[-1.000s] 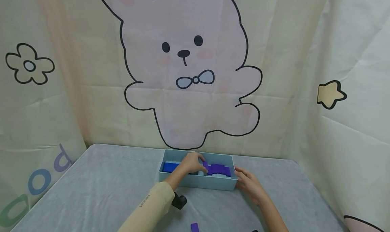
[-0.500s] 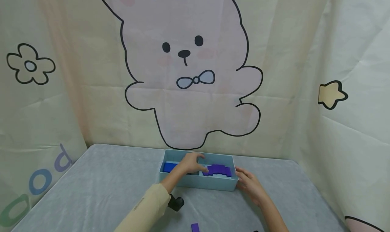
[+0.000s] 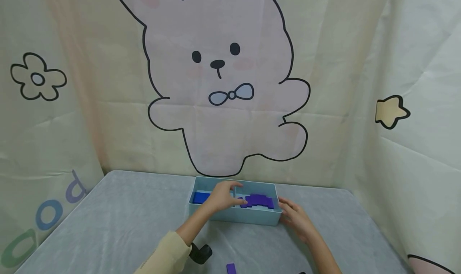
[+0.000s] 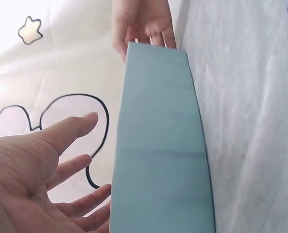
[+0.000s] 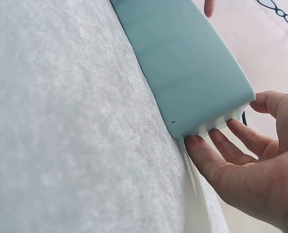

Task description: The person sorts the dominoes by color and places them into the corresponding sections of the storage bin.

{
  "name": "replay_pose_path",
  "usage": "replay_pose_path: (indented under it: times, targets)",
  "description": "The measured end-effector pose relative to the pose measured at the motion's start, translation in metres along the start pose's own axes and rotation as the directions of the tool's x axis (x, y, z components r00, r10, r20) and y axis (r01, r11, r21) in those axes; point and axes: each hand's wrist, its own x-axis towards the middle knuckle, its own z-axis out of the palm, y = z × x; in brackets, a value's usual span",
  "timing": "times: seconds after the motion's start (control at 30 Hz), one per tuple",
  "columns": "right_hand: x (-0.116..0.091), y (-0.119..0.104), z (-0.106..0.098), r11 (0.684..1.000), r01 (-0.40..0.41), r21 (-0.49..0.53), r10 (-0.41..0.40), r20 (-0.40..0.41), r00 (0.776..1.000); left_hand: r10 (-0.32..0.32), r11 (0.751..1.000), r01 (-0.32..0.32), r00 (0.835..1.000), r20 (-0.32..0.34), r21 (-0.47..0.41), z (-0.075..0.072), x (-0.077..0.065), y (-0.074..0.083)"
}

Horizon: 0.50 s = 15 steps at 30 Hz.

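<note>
In the head view a light blue divided box (image 3: 248,217) stands near the back of the table. Blue pieces (image 3: 200,197) lie in its left compartment, flat purple pieces (image 3: 259,201) in the right one. My left hand (image 3: 220,198) hovers over the middle of the box, thumb and fingers spread with nothing between them; the left wrist view shows the same spread hand (image 4: 42,170) beside the box's wall. At the box's right end, my right hand (image 3: 296,220) rests its fingertips (image 5: 194,142) against the end wall, with the thumb at the upper corner.
One purple piece (image 3: 231,268) lies on the grey-covered table (image 3: 137,222) at the front. A black wrist device (image 3: 200,253) sits under my left wrist. Behind the box hangs a curtain (image 3: 223,146) with a cartoon drawing.
My left hand has let go of a purple piece, which now lies in the right compartment. Its fingers have opened and its forearm has shifted left. The right hand has stayed at the box's end.
</note>
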Motion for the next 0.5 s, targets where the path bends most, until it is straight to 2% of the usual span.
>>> replay_pose_path:
  times: [0.1, 0.3, 0.43, 0.5]
  targets:
    - [0.000, 0.000, 0.000, 1.000, 0.000, -0.003, 0.000, 0.004, 1.000, 0.027, 0.999, -0.027, 0.999, -0.023, -0.029, 0.000, -0.008, 0.002]
    - [0.000, -0.001, -0.001, 1.000, 0.002, -0.009, -0.002, 0.011, 1.000, 0.005, 0.996, -0.013, 0.995, -0.095, -0.084, 0.001, -0.031, 0.009]
    - [0.000, 0.000, -0.002, 1.000, 0.004, -0.010, -0.004, 0.017, 1.000, 0.029, 0.999, -0.036, 0.983, -0.181, -0.035, 0.006, -0.050, 0.012]
    - [0.001, 0.000, -0.002, 1.000, 0.003, -0.009, -0.003, 0.019, 1.000, 0.047, 0.999, -0.050, 0.979, -0.200, -0.010, 0.009, -0.057, 0.012]
